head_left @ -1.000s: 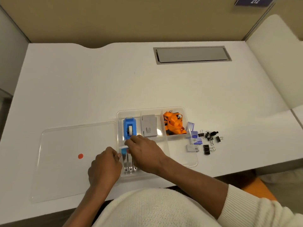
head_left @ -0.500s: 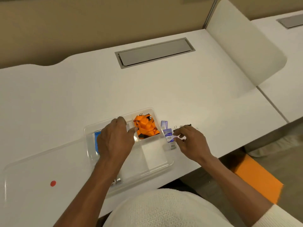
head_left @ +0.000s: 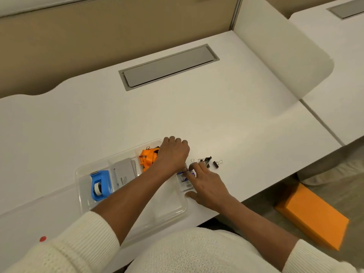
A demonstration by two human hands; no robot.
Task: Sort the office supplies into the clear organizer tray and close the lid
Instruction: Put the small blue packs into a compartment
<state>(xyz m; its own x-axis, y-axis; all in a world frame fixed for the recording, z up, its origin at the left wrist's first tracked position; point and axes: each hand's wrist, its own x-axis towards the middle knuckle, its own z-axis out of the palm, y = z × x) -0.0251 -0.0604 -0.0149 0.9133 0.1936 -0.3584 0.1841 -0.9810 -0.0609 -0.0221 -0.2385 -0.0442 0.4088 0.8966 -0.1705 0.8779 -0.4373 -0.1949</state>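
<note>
The clear organizer tray [head_left: 82, 186] lies on the white desk near its front edge. It holds a blue tape dispenser [head_left: 99, 185], a grey box [head_left: 124, 172] and an orange bundle [head_left: 147, 156]. My left hand [head_left: 173, 152] lies on the tray's far right corner, fingers curled over the rim. Just right of the tray lie small blue-and-white packets [head_left: 185, 180]. My right hand [head_left: 204, 184] spans them, fingertips at their far end and thumb at their near end. Black binder clips [head_left: 206, 160] lie just beyond my right fingers. The clear lid [head_left: 39, 203], marked with a red dot [head_left: 42, 238], lies left of the tray.
A grey cable hatch [head_left: 169, 66] is set into the desk at the back. A white divider panel [head_left: 281, 56] stands on the right, with another desk behind it. An orange block [head_left: 313, 215] lies on the floor at the right. The desk's front edge runs close under my right wrist.
My right hand left the tray and went right to the small packets, closing around them. My left hand moved from the tray's near left to its far right corner. The view swung right.
</note>
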